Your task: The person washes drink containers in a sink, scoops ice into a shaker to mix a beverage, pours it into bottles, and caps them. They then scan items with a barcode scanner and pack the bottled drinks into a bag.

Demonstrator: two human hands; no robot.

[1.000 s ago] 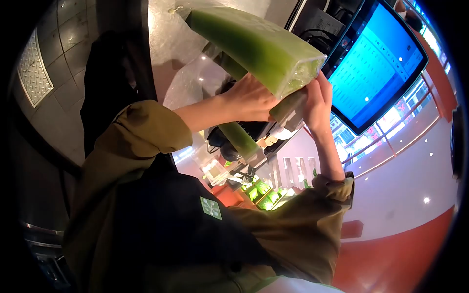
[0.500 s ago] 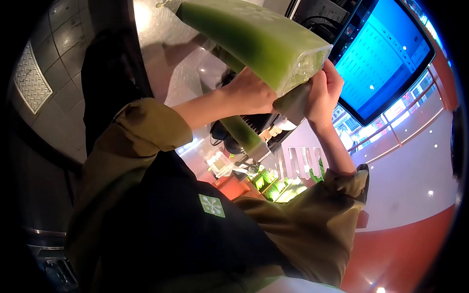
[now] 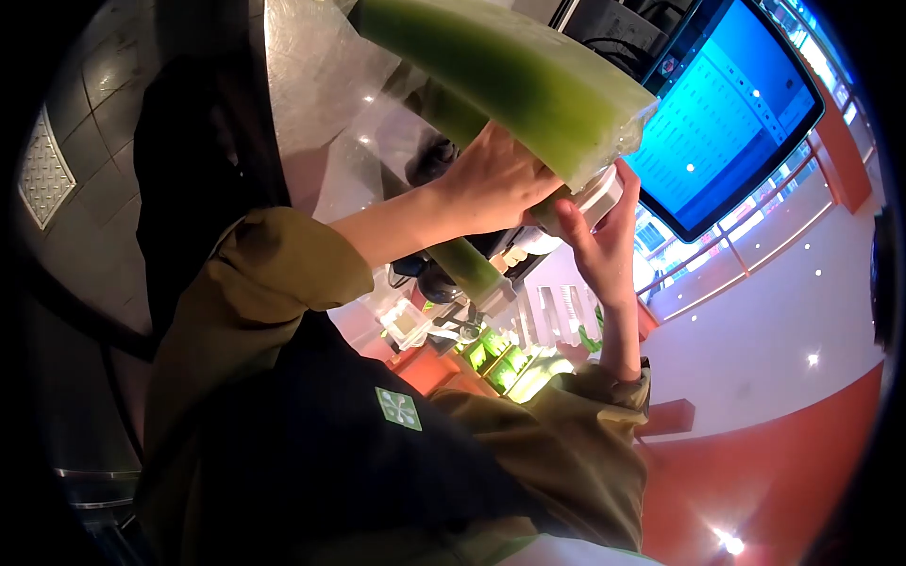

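Inside the edge of the metal desk, the left hand is clasping a green-filled pitcher by its apparent handle, the right hand pinching its pale-rimmed end; steady bracing is likely preventing slips.

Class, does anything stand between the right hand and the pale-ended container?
Nothing visible: the right hand has its thumb and fingers on the pale-ended container. The large green container lies just above in the view, not between them.

Dim left side, bright blue glow from the screen, starry glare from a lamp, black fisheye-curved edges.
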